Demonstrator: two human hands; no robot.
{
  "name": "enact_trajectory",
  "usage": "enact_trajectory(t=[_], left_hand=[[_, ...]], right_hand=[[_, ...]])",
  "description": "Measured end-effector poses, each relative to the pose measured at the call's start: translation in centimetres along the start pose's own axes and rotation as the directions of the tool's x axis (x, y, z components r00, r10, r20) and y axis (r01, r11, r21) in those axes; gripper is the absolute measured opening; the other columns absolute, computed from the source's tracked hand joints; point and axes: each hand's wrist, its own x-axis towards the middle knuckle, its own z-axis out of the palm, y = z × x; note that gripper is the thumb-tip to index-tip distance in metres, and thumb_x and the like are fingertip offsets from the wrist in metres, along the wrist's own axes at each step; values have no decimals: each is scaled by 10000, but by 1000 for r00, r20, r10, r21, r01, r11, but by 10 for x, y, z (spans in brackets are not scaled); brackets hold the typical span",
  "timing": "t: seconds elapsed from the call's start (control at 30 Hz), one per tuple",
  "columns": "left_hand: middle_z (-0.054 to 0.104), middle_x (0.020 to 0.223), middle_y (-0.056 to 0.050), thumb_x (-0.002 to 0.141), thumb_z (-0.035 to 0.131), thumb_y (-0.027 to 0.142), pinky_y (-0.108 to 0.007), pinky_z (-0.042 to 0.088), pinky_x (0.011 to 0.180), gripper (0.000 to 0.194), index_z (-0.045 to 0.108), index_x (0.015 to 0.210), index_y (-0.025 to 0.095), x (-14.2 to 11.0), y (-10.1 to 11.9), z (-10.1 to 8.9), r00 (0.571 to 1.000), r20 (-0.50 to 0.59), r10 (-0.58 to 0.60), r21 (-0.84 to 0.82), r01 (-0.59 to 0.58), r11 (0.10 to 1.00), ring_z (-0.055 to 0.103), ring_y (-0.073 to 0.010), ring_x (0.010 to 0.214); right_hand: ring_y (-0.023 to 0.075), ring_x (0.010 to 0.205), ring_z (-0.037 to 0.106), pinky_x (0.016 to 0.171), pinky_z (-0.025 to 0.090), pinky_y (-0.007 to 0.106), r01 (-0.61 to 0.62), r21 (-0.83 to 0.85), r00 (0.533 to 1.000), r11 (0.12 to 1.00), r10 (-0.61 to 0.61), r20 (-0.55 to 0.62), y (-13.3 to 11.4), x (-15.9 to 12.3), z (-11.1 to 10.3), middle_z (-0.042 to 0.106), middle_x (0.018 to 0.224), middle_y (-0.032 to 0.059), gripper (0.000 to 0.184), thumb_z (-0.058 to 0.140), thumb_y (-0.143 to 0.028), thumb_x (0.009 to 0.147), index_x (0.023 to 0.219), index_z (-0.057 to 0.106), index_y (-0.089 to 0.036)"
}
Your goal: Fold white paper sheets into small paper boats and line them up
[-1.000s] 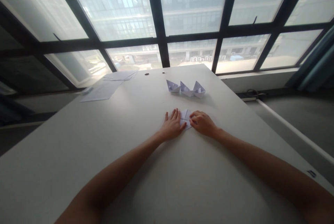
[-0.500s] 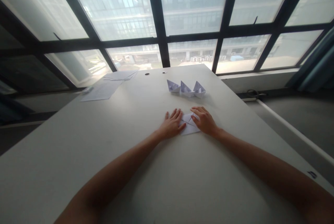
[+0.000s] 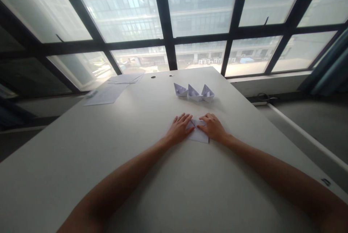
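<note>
A piece of folded white paper (image 3: 199, 137) lies flat on the white table, with crease lines showing between my hands. Over its left part rests my left hand (image 3: 179, 128), palm down, fingers stretched out and thumb apart on the paper. On the opposite side my right hand (image 3: 213, 127) presses the paper with spread, slightly bent fingers, its thumb pointing inward. The paper's outer edges are partly hidden under both hands. Beyond them, three folded paper boats stand in a row: a left one (image 3: 180, 91), a middle one (image 3: 194, 93) and a right one (image 3: 208, 94).
Loose white paper sheets (image 3: 104, 95) lie at the table's far left. Round dark holes (image 3: 153, 77) mark the back of the white table (image 3: 152, 146). Past its far edge are black-framed windows (image 3: 201, 4). A blue curtain (image 3: 328, 62) hangs at right.
The paper between my hands has turned, and its lower edge now sits nearer me. My right hand has shifted from a closer pinch to spread fingers. My left hand stays nearly still.
</note>
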Motion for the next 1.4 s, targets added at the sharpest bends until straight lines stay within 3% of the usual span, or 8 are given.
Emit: enact_trajectory(t=[0.2,0.37,0.5,0.67,0.83,1.0,1.27,1.4], left_hand=[[432,1541,-83,1008,431,429,-493,255,1192,515,422,1482,228,1,-3,3,1000,-27,-10,-49,9,999,312,-274,1465],[541,1431,-121,1026,389,369,-437,354,1139,441,504,1410,185,4,-2,-1,982,-171,-83,-179,52,982,476,-266,1345],[594,1333,-124,1026,383,321,-429,407,1089,396,537,1360,175,7,0,-6,931,-326,-162,-336,46,941,545,-259,1248],[573,1296,-117,990,490,396,-397,496,960,407,525,1356,223,10,-2,-2,888,-400,-226,-577,-52,815,590,-233,1151],[669,950,-61,881,638,512,-308,538,716,509,580,1257,173,14,-5,-3,940,-177,-292,-871,-11,491,637,-162,764],[680,865,-27,818,722,480,-281,522,714,471,617,1153,167,13,-3,-12,961,-53,-271,-972,13,236,622,-155,775],[644,853,-15,742,804,459,-253,482,700,497,637,1120,183,9,11,-7,959,202,-201,-977,182,-114,591,-134,740],[650,897,-40,776,775,472,-243,456,724,486,661,1128,157,7,19,-5,969,216,-123,-976,209,-68,583,-141,785]], right_hand=[[296,1006,606,915,429,370,-127,13,992,992,127,18,1,0,2,697,1008,147,341,723,-402,849,1067,702,-141],[237,806,656,743,456,320,-239,308,970,921,241,32,4,3,4,735,861,83,187,749,-348,790,854,716,-176],[194,660,618,593,434,288,-249,650,947,718,321,8,8,8,6,690,707,43,229,728,-383,762,708,652,-174],[184,633,612,557,452,287,-295,881,866,370,494,82,7,11,2,701,742,41,373,792,-472,668,842,661,-169],[171,624,610,565,465,287,-297,950,844,99,493,212,4,11,-1,708,768,21,455,842,-438,618,950,644,-198],[174,710,625,643,468,296,-277,957,903,-91,316,292,3,11,-1,721,841,24,474,887,-366,597,980,654,-213],[171,761,595,707,446,300,-260,953,950,-158,134,282,0,8,-4,693,863,17,392,895,-370,633,923,692,-203],[161,735,580,714,454,291,-255,959,957,-125,111,269,-5,7,-6,674,816,11,367,876,-433,654,872,696,-199]])
